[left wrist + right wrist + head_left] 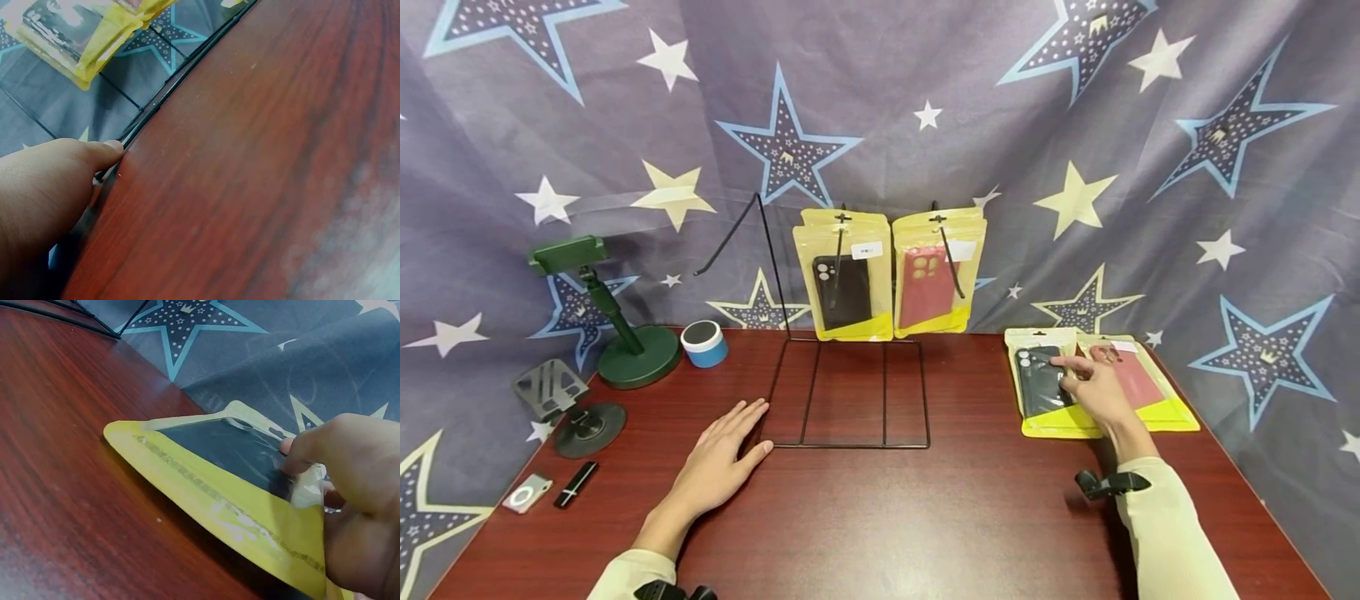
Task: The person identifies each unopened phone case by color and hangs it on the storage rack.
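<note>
Here, from the head view, our left hand (718,462) lies flat, fingers spread, on the table (880,517), thumb touching the front corner of the wire rack (850,392); our right hand (1093,387) reaches onto the black pack (1045,383), beside the red pack (1138,379). At the left wrist, the thumb (103,153) presses against the rack's base wire; we should keep that steady. At the right wrist, fingers pinch the pack's (212,475) far edge, lifting it slightly; we judge a firm pinch near its hang-hole best.
</note>
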Action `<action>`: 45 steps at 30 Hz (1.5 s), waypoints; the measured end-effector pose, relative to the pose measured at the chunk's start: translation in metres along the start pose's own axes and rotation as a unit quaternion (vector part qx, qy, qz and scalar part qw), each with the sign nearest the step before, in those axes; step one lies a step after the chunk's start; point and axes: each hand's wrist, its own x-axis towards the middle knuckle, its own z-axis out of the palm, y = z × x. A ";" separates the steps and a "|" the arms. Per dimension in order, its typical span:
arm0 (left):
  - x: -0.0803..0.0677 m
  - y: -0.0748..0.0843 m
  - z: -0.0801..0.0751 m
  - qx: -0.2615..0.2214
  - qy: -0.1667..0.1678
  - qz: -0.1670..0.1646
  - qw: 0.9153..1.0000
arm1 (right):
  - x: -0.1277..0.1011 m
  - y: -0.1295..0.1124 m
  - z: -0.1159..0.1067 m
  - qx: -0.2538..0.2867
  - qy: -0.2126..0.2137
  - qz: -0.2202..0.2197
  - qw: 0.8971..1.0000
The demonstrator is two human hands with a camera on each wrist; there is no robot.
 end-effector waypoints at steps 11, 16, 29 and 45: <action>0.000 -0.001 0.002 0.000 0.003 0.004 1.000 | -0.010 -0.010 -0.006 -0.001 0.049 -0.062 0.997; -0.001 -0.003 0.001 0.001 0.003 0.003 1.000 | -0.018 -0.027 -0.015 0.021 0.068 -0.063 0.996; -0.001 -0.003 0.001 0.002 0.002 0.002 1.000 | -0.045 -0.087 -0.027 0.186 0.097 -0.187 0.960; -0.001 -0.002 0.000 0.001 0.006 0.005 1.000 | -0.087 -0.155 -0.030 0.259 0.118 -0.372 0.884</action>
